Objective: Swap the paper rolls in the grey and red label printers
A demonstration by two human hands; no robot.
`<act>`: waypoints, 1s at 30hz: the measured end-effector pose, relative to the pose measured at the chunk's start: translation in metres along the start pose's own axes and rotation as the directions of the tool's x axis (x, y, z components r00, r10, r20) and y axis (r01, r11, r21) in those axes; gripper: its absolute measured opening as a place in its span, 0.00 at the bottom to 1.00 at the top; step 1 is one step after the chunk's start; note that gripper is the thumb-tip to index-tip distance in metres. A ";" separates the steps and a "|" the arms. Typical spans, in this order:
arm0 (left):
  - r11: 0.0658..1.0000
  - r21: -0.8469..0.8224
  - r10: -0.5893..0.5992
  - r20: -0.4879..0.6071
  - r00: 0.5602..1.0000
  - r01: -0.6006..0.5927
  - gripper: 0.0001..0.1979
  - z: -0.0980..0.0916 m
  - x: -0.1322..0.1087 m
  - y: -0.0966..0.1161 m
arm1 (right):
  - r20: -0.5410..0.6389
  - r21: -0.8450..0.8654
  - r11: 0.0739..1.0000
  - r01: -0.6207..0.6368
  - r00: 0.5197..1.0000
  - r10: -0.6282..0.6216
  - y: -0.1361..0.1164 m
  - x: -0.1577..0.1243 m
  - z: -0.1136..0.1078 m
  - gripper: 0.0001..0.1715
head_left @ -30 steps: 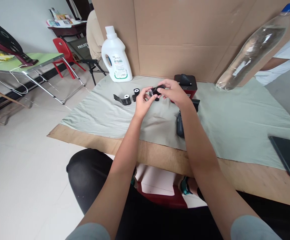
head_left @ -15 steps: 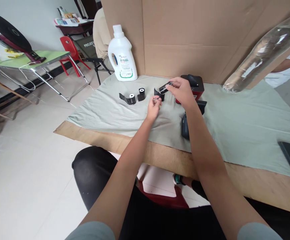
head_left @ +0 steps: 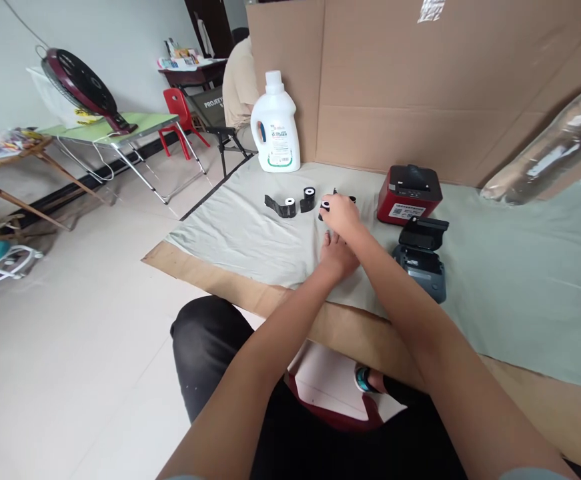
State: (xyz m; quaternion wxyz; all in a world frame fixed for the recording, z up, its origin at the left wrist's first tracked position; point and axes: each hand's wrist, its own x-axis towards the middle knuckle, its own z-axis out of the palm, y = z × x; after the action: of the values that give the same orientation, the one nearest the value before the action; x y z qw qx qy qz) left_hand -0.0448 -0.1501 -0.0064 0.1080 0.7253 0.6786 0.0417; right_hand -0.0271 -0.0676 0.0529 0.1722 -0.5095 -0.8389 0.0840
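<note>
Approx. partway, I'd judge: two black rolls are down mid-frame, the first roll [head_left: 288,211] w/ its strip [head_left: 272,203] trailing left, the second roll [head_left: 307,202] just right of it. Third roll [head_left: 322,215] isn't released yet, so setting that down is left. It's near the centre of the frame, at the left edge of my R hand [head_left: 340,212], fingers closed round it, white core showing. Dark item [head_left: 353,199] behind that hand, can't ID. My L hand [head_left: 339,257] is just below, on the cloth-covered tabletop [head_left: 240,250]; can't tell if it's holding anything.
</note>
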 end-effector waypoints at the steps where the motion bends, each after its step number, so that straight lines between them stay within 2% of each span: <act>1: 1.000 0.001 0.004 0.012 1.000 -0.004 0.36 -0.001 -0.002 0.001 | 0.019 -0.034 0.999 0.004 1.000 -0.003 -0.001 0.004 0.004 0.16; 5: 1.000 -0.004 0.003 0.019 1.000 -0.003 0.36 -0.003 -0.006 0.003 | 0.076 -0.052 0.999 -0.004 0.997 0.008 -0.002 0.013 0.019 0.13; 8: 1.000 -0.023 -0.007 0.004 1.000 0.007 0.36 0.000 -0.004 0.004 | 0.058 0.090 0.996 -0.001 0.998 -0.004 0.005 0.014 0.021 0.13; 10: 0.999 -0.051 -0.020 -0.025 0.999 0.019 0.36 0.003 -0.003 0.004 | -0.081 0.253 0.966 0.045 0.996 -0.025 0.018 0.020 0.013 0.15; 12: 0.997 -0.072 -0.039 -0.065 0.997 0.034 0.36 0.007 -0.003 0.006 | -0.289 0.374 0.922 0.101 0.957 0.012 0.036 0.032 -0.001 0.16; 13: 0.996 -0.076 -0.044 -0.082 0.996 0.037 0.36 0.008 -0.004 0.006 | -0.358 0.406 0.908 0.102 0.932 0.055 0.047 0.039 -0.008 0.15; 14: 0.996 -0.077 -0.042 -0.099 0.994 0.034 0.36 0.009 -0.005 0.007 | -0.370 0.416 0.906 0.081 0.925 0.088 0.057 0.047 -0.015 0.15; 16: 0.997 -0.079 -0.028 -0.117 0.993 0.019 0.36 0.009 -0.008 0.007 | -0.268 0.444 0.896 -0.020 0.951 0.154 0.073 0.060 -0.023 0.09; 18: 0.996 -0.086 -0.020 -0.130 0.991 0.009 0.36 0.009 -0.010 0.007 | -0.138 0.443 0.892 -0.094 0.975 0.172 0.082 0.066 -0.020 0.03; 21: 0.996 -0.094 -0.024 -0.129 0.991 0.012 0.36 0.008 -0.011 0.006 | -0.042 0.413 0.903 -0.116 0.988 0.146 0.081 0.061 -0.004 0.13; 23: 0.995 -0.098 -0.025 -0.125 0.992 0.012 0.36 0.008 -0.010 0.006 | -0.034 0.396 0.912 -0.109 0.990 0.134 0.078 0.052 0.003 0.17; 25: 0.995 -0.103 -0.023 -0.120 0.992 0.011 0.36 0.007 -0.009 0.005 | -0.060 0.391 0.918 -0.070 0.993 0.101 0.077 0.042 0.002 0.18; 28: 0.995 -0.104 -0.023 -0.114 0.993 0.011 0.36 0.007 -0.008 0.005 | -0.111 0.395 0.919 0.023 0.994 0.023 0.086 0.022 -0.017 0.18; 30: 0.995 -0.104 -0.022 -0.112 0.993 0.010 0.36 0.007 -0.008 0.005 | -0.151 0.419 0.905 0.079 0.988 -0.016 0.098 -0.002 -0.034 0.16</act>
State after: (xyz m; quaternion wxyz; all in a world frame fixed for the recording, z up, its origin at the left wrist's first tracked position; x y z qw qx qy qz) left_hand -0.0392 -0.1590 -0.0113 0.1071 0.7097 0.6864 0.1168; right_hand 0.0676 -0.0246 0.0525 0.3409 -0.4442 -0.7980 0.2228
